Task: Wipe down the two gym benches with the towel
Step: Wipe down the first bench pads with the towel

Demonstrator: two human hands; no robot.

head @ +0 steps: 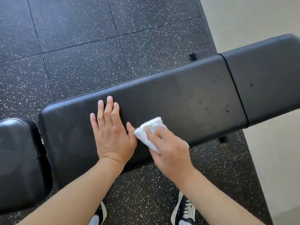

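Observation:
A long black padded gym bench (178, 95) runs across the view from lower left to upper right. My left hand (112, 132) lies flat on its pad, fingers straight and spread. Just to its right, my right hand (172, 153) grips a folded white towel (149, 130) and presses it onto the pad near the front edge. Small dark droplets or specks dot the pad toward the right (212, 101). A second black pad (17, 159) sits at the left edge, separated from the long pad by a narrow gap.
The floor is black rubber tile with white flecks (81, 46). A pale floor strip (259, 17) lies at the right. The bench's seat section (266, 78) extends to the upper right. My two black-and-white shoes (183, 210) stand below the bench.

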